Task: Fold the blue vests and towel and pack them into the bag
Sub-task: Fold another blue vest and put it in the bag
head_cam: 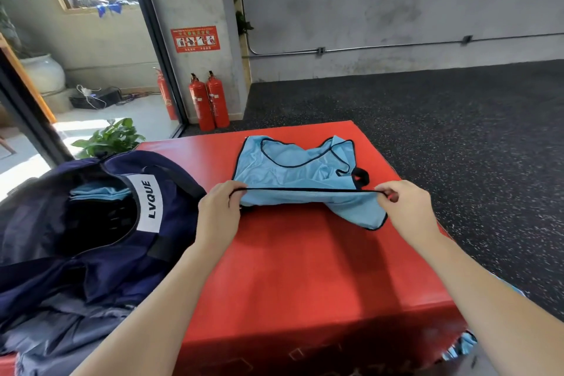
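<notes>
A light blue vest with black trim lies on the red box, its neck opening at the far side. My left hand pinches the near hem at its left corner. My right hand pinches the same hem at its right corner, and the hem is lifted and stretched taut between them. A navy bag labelled LVQUE lies open at the left, touching the box, with light blue fabric inside its mouth. More light blue cloth hangs past the box's near right corner.
Two red fire extinguishers stand by a concrete pillar behind the box. A green plant sits behind the bag by a glass door. Dark speckled floor stretches to the right and back.
</notes>
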{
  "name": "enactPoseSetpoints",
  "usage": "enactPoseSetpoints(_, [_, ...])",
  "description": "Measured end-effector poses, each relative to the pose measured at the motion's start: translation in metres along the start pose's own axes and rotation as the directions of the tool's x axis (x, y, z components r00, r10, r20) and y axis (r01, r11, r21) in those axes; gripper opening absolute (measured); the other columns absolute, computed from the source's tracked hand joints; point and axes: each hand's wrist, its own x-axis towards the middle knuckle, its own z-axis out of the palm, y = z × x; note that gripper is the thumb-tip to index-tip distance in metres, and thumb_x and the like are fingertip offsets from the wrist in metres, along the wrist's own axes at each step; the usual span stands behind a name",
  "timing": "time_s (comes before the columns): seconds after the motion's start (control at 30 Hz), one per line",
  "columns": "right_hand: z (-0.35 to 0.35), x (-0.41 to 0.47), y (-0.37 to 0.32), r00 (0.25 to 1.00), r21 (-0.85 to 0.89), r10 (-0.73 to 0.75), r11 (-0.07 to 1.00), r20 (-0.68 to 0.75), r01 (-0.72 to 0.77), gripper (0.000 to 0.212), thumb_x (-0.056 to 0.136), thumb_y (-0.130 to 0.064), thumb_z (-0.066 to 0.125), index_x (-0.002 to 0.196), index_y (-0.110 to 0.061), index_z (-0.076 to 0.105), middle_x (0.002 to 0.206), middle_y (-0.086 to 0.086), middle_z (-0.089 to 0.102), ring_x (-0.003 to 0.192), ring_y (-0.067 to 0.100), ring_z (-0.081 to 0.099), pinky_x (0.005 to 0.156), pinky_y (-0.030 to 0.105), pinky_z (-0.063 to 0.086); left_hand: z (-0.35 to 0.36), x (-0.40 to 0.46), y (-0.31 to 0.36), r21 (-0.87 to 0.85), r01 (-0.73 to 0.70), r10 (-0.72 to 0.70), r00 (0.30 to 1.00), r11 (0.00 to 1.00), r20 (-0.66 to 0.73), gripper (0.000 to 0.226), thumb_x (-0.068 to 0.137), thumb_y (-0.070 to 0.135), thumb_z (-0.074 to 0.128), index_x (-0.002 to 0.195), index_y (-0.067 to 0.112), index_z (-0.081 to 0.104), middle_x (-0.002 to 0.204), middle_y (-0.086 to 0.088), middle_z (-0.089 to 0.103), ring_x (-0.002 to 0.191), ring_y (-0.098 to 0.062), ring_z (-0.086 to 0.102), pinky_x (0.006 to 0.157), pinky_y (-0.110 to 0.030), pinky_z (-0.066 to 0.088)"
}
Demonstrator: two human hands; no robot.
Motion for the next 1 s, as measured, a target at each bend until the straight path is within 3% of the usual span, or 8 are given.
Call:
enactPoseSetpoints(0.13, [-0.016, 0.001, 0.005, 0.998, 0.017, 0.008, 1.0, -0.055, -0.007, 0.014, 0.087, -0.011, 0.074, 0.096, -0.022, 0.078, 0.088, -0.006, 0.07, 0.072, 0.009, 0.061, 0.075, 0.017, 0.04, -0.013, 0.004, -0.01, 0.049, -0.068, 0.071, 0.996, 0.996, -0.045, 0.022, 0.088, -0.008, 0.063, 0.098, 0.008, 0.075, 0.094, 0.0, 0.068, 0.089, 0.004, 0.05, 0.086, 0.0, 0.032])
enactPoseSetpoints(0.23, [-0.027, -0.004, 0.007, 0.996, 0.116, 0.088, 0.99, -0.009, -0.086, 0.014, 0.091, -0.013, 0.07, 0.097, -0.025, 0.076, 0.065, -0.009, 0.069, 0.055, 0.007, 0.063, 0.062, 0.013, 0.044, -0.018, -0.001, -0.017, 0.087, -0.101, 0.102, 0.995, 0.991, -0.003, 0.024, 0.086, -0.013, 0.063, 0.096, 0.004, 0.076, 0.094, -0.004, 0.066, 0.088, 0.005, 0.047, 0.087, 0.002, 0.031])
enactPoseSetpoints(0.4, [-0.038, -0.017, 0.012, 0.991, 0.18, 0.079, 0.979, 0.105, -0.097, 0.02, 0.091, -0.004, 0.069, 0.093, -0.023, 0.075, 0.085, -0.005, 0.075, 0.057, 0.008, 0.068, 0.057, 0.009, 0.046, -0.03, -0.018, -0.011, 0.016, 0.042, -0.044, 0.992, 0.999, 0.118, 0.032, 0.092, -0.012, 0.052, 0.097, 0.011, 0.074, 0.093, 0.001, 0.068, 0.081, -0.007, 0.061, 0.08, 0.001, 0.037])
enactPoseSetpoints(0.5, [-0.05, -0.026, 0.015, 0.99, 0.058, 0.015, 0.998, 0.142, -0.024, 0.018, 0.086, -0.008, 0.076, 0.092, -0.024, 0.079, 0.084, -0.019, 0.072, 0.081, -0.007, 0.065, 0.073, 0.002, 0.04, -0.035, -0.033, -0.011, 0.027, 0.024, -0.028, 0.982, 0.999, 0.186, 0.034, 0.089, -0.013, 0.053, 0.095, 0.013, 0.075, 0.091, 0.007, 0.069, 0.083, -0.009, 0.065, 0.082, 0.002, 0.037])
enactPoseSetpoints(0.63, [-0.068, -0.038, 0.02, 0.945, -0.102, 0.048, 0.995, 0.324, -0.016, 0.013, 0.083, -0.01, 0.079, 0.091, -0.02, 0.081, 0.083, -0.014, 0.071, 0.079, 0.003, 0.064, 0.075, 0.003, 0.038, -0.043, -0.056, -0.016, 0.068, -0.047, 0.026, 0.957, 0.997, 0.29, 0.038, 0.086, -0.014, 0.054, 0.094, 0.015, 0.077, 0.094, 0.01, 0.071, 0.09, -0.005, 0.063, 0.086, 0.002, 0.035])
enactPoseSetpoints(0.83, [-0.076, -0.056, 0.028, 0.7, -0.457, 0.199, 0.866, 0.686, 0.202, 0.015, 0.08, -0.023, 0.079, 0.095, -0.027, 0.08, 0.088, -0.013, 0.071, 0.089, 0.005, 0.063, 0.084, 0.022, 0.048, -0.04, -0.09, -0.024, 0.146, -0.307, 0.159, 0.777, 0.94, 0.609, 0.044, 0.075, -0.011, 0.054, 0.085, 0.026, 0.074, 0.091, 0.015, 0.064, 0.092, -0.009, 0.06, 0.09, -0.029, 0.049])
enactPoseSetpoints(0.9, [-0.075, -0.061, 0.025, 0.714, -0.453, 0.186, 0.868, 0.675, 0.202, 0.012, 0.084, -0.025, 0.074, 0.094, -0.029, 0.079, 0.084, -0.018, 0.064, 0.087, 0.004, 0.059, 0.084, 0.023, 0.048, -0.041, -0.098, -0.018, 0.182, -0.325, 0.111, 0.707, 0.928, 0.699, 0.041, 0.076, -0.006, 0.05, 0.087, 0.024, 0.075, 0.094, 0.012, 0.068, 0.095, -0.011, 0.062, 0.09, -0.031, 0.049])
enactPoseSetpoints(1.0, [-0.067, -0.063, 0.012, 0.783, -0.398, 0.105, 0.897, 0.613, 0.191, 0.017, 0.087, -0.026, 0.066, 0.078, -0.039, 0.071, 0.079, -0.018, 0.065, 0.078, 0.002, 0.057, 0.078, 0.025, 0.046, -0.04, -0.099, -0.011, 0.218, -0.276, 0.059, 0.734, 0.936, 0.677, 0.041, 0.077, 0.007, 0.042, 0.093, 0.024, 0.076, 0.099, 0.01, 0.072, 0.098, -0.014, 0.064, 0.09, -0.031, 0.048])
